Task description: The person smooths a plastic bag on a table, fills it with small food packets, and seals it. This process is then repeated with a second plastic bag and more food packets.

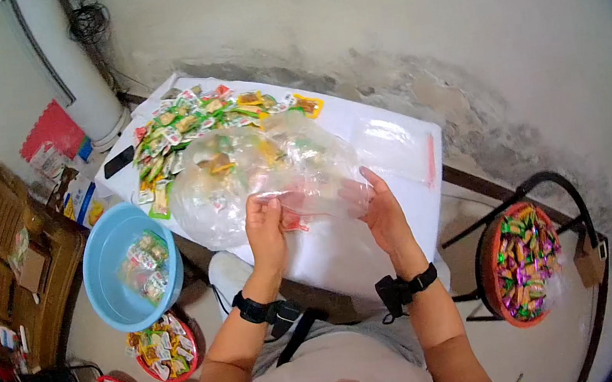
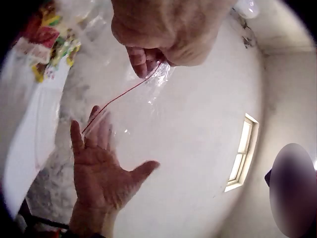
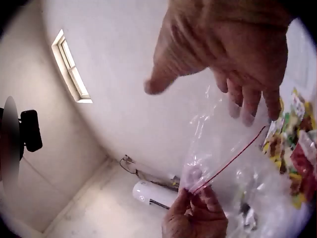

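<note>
A clear plastic bag (image 3: 223, 144) with a thin red line along its mouth stretches between my hands over the table. My left hand (image 1: 265, 232) pinches one end of that mouth between thumb and fingers. At the other end my right hand (image 1: 389, 218) has its palm turned up and fingers spread, with the fingertips (image 3: 247, 111) seen through the film. In the left wrist view its thumb stands well away from the bag. Behind the hands, large clear bags (image 1: 199, 215) with small packets in them rest on the white-covered table (image 1: 411, 203).
Loose snack packets (image 1: 170, 128) pile up at the table's back left, near a black phone (image 1: 119, 162). Flat clear bags (image 1: 394, 146) lie at the right. A blue basin (image 1: 105, 300) holds bagged packets. Red baskets (image 1: 192, 338) stand below it; a basket of candies (image 1: 526, 261) is at the right.
</note>
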`<state>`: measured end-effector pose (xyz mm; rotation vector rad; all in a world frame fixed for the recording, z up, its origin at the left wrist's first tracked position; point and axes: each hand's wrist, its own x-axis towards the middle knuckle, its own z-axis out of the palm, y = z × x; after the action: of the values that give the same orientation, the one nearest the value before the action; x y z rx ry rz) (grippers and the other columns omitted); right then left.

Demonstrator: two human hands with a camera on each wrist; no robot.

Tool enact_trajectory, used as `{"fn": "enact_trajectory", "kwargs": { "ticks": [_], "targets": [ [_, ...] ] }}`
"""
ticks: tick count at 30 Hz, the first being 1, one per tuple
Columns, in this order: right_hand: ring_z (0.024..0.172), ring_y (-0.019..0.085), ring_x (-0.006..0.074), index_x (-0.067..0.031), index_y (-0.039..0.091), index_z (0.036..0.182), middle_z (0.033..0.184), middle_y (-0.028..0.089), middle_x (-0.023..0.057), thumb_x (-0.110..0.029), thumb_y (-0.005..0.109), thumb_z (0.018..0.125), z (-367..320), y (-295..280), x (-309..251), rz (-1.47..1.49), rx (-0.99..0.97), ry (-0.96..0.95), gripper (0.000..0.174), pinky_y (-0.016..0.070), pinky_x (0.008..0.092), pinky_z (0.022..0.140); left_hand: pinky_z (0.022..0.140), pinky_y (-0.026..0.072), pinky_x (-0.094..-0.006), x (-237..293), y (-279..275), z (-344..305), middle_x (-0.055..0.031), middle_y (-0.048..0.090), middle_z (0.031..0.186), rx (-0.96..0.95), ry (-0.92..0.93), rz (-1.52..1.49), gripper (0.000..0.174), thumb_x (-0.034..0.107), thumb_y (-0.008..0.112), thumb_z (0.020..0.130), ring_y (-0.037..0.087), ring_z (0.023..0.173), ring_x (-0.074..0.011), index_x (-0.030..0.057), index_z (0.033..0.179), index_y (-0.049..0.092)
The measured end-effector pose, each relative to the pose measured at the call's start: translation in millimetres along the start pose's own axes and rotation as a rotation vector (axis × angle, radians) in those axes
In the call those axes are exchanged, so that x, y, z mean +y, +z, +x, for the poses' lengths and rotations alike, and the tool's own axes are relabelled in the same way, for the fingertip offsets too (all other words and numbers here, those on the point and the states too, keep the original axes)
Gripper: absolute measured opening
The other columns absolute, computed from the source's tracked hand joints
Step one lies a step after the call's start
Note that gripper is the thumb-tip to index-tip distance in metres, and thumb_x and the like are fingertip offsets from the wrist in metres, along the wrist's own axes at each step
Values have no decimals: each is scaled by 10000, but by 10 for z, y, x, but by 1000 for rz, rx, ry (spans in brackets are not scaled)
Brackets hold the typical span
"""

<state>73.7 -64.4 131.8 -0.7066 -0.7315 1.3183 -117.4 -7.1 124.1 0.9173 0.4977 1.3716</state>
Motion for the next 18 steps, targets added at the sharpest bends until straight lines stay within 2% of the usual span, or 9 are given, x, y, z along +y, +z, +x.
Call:
{"fn": "enact_trajectory", "kwargs": {
  "ticks": [2, 3, 5, 7, 9, 11, 13, 17, 18],
  "targets": [
    [1033, 577, 242, -54, 366, 1332, 1158, 570, 146, -278, 435, 964, -189, -192, 11, -308, 210, 45, 436, 466, 368, 862, 774, 509, -289, -254, 88, -236, -126, 605, 1076, -11, -88, 26, 127, 129, 503, 930, 600, 914, -152, 58, 1035, 495],
    [1033, 577, 242, -54, 366, 1332, 1158, 570, 146, -278, 435, 964, -251, -312, 33, -304, 234, 46, 436, 466, 368, 862, 774, 509, -289, -374, 80, -356, -126, 605, 1076, -22, -110, 26, 127, 129, 503, 930, 600, 914, -152, 58, 1035, 495],
    [767, 622, 174, -29, 420, 1279, 921, 638, 99, -146, 474, 929, -377, -597, 82, -280, 395, 135, 373, 502, 293, 673, 847, 473, -312, -595, 63, -615, -106, 604, 1084, -196, -420, 170, 160, 123, 514, 926, 576, 989, -153, 67, 1076, 512],
    [698, 596, 145, -29, 459, 1243, 845, 623, 75, -114, 478, 920, -502, -853, 41, -364, 416, 143, 335, 488, 261, 618, 890, 436, -320, -709, -75, -773, -98, 574, 1159, -289, -603, 209, 247, 139, 544, 910, 547, 1050, -170, 65, 1140, 494],
    [629, 570, 117, -30, 498, 1207, 768, 609, 51, -83, 482, 911, -589, -1003, -32, -440, 426, 149, 301, 473, 230, 563, 871, 429, -297, -895, -319, -856, -87, 537, 1217, -176, -264, 546, 374, 153, 602, 869, 529, 1079, -189, 52, 1201, 463],
    [619, 529, 88, -43, 532, 1185, 763, 591, 28, -93, 486, 911, -652, -1053, -119, -635, 282, 232, 283, 460, 226, 568, 920, 405, -330, -645, -180, -668, -114, 532, 1203, -92, -117, 878, 560, 148, 678, 792, 495, 1122, -229, 31, 1272, 412],
    [627, 523, 80, -47, 548, 1172, 754, 580, 12, -97, 494, 908, -666, -1071, -182, -629, 215, 268, 274, 456, 223, 579, 957, 384, -361, -643, -70, -390, -143, 518, 1230, -238, 158, 1038, 613, 172, 700, 771, 489, 1142, -276, 26, 1285, 400],
    [657, 512, 65, -62, 565, 1169, 738, 556, -25, -101, 512, 897, -650, -1159, -277, -641, 19, 334, 280, 446, 220, 618, 955, 389, -347, -850, 138, -8, -155, 524, 1225, -431, 280, 1168, 578, 191, 705, 764, 492, 1146, -284, 27, 1254, 446],
    [657, 512, 65, -62, 565, 1169, 738, 556, -25, -101, 512, 897, -653, -1177, -321, -640, 24, 331, 280, 446, 220, 618, 948, 396, -340, -935, 144, 55, -156, 548, 1188, -455, 112, 1085, 506, 193, 695, 774, 510, 1125, -274, 26, 1208, 494]
  ]
}}
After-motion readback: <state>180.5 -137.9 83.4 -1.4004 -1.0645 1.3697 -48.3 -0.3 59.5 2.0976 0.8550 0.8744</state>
